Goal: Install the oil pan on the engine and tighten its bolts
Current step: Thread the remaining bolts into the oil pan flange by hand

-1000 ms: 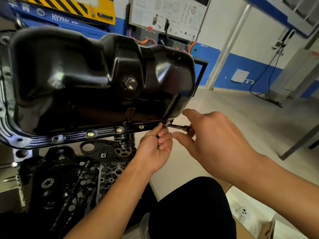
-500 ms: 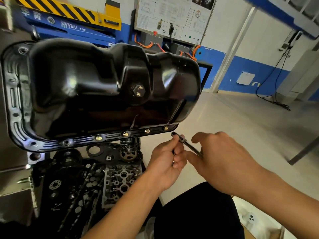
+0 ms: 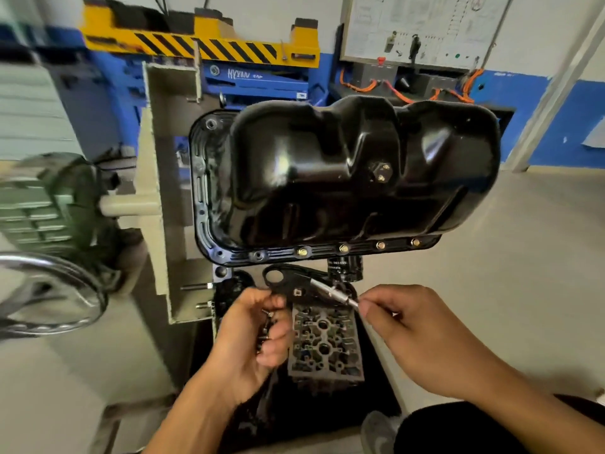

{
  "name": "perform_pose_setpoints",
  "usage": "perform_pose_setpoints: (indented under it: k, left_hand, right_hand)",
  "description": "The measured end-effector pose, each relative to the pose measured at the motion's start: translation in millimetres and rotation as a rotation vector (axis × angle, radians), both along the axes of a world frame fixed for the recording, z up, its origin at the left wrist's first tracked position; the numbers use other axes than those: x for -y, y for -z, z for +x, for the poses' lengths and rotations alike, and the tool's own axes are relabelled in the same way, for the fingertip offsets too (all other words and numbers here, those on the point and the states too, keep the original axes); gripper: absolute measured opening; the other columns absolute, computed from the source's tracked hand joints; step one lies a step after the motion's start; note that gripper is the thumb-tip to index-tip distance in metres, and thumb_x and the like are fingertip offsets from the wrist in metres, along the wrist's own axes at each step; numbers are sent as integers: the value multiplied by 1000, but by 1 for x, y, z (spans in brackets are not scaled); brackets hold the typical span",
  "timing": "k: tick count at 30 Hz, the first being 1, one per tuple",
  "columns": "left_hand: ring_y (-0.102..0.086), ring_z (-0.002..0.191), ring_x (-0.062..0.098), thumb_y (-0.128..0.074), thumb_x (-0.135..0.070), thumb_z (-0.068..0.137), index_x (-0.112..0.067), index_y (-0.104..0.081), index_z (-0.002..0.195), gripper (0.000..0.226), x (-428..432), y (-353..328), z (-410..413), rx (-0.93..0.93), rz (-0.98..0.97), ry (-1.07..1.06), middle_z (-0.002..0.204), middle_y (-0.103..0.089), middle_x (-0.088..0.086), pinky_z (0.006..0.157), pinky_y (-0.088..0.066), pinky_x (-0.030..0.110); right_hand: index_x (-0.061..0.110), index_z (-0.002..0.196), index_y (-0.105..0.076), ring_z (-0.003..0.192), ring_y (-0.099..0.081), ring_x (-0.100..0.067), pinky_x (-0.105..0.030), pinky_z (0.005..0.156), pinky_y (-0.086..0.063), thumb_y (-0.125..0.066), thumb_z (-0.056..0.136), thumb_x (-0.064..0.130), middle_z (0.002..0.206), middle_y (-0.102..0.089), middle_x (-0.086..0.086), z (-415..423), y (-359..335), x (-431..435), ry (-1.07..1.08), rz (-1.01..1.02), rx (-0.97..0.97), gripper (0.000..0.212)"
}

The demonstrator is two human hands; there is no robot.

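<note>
A glossy black oil pan [image 3: 353, 178] sits on the engine, its flange facing me. Several brass-coloured bolts [image 3: 343, 248] stand in the flange's lower edge; a hole near its left end [image 3: 258, 255] looks empty. Below the pan, my left hand [image 3: 252, 335] is curled round several loose bolts [image 3: 265, 326]. My right hand [image 3: 415, 335] pinches the end of a slim metal socket driver [image 3: 334, 293], whose tip points up and left toward the left hand. Neither hand touches the pan.
The engine hangs on a beige stand bracket [image 3: 163, 198] with a green gearbox [image 3: 42, 208] and chrome handwheel [image 3: 49, 296] at left. The cylinder head [image 3: 324, 342] and oil filter [image 3: 345, 268] lie under the pan. A blue and yellow lift [image 3: 203, 44] stands behind. Bare floor spreads to the right.
Both hands have drawn down and away from the flange's right corner, taking the driver off the bolt. The view has swung left, so the pan now sits centre-right.
</note>
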State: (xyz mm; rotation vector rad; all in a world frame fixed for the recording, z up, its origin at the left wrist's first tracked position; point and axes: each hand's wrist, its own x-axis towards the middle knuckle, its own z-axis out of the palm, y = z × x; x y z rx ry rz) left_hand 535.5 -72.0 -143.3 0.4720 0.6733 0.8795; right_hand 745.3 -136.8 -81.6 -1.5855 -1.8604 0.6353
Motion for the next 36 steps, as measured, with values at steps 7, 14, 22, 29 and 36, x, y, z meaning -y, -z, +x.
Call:
perform_pose_setpoints:
  k: [7, 14, 22, 29, 36]
  left_hand:
    - [-25, 38, 9, -42, -13, 89, -11, -41, 73, 16, 12, 5, -54, 6, 104, -64, 59, -30, 5, 29, -15, 15]
    - [-30, 35, 6, -52, -26, 94, -9, -59, 83, 22, -1, -2, -47, 162, 98, -108, 57, -34, 0, 27, -20, 15]
    - [-27, 33, 4, -60, -36, 89, -16, -76, 101, 28, -4, -6, -31, 143, 66, -148, 50, -34, -5, 27, -20, 16]
    - [-27, 30, 3, -59, -43, 89, -25, -76, 108, 31, -14, -9, -29, 215, 55, -71, 44, -31, -7, 26, -23, 15]
    - [-30, 29, 1, -59, -46, 86, -29, -76, 111, 35, -13, -7, -28, 270, 84, 54, 40, -35, -8, 27, -22, 15]
  right_hand:
    - [31, 82, -64, 41, -35, -5, -21, 42, -30, -52, 99, 32, 52, -50, 9, -49, 7, -4, -129, -70, -66, 21]
    - [30, 82, -66, 40, -39, -3, -17, 41, -31, -53, 99, 29, 51, -52, 10, -70, 1, -1, -117, -89, -103, 22]
    - [29, 79, -65, 40, -43, -5, -20, 39, -33, -53, 99, 29, 57, -58, 5, -86, 3, 1, -64, -17, -52, 23]
    - [27, 75, -63, 43, -50, -7, -18, 41, -34, -52, 98, 31, 60, -60, 12, -85, -5, 1, 14, 49, 100, 26]
    - [25, 65, -56, 39, -46, -7, -18, 40, -33, -53, 98, 26, 52, -55, 10, -87, -7, -1, 14, 67, 94, 33]
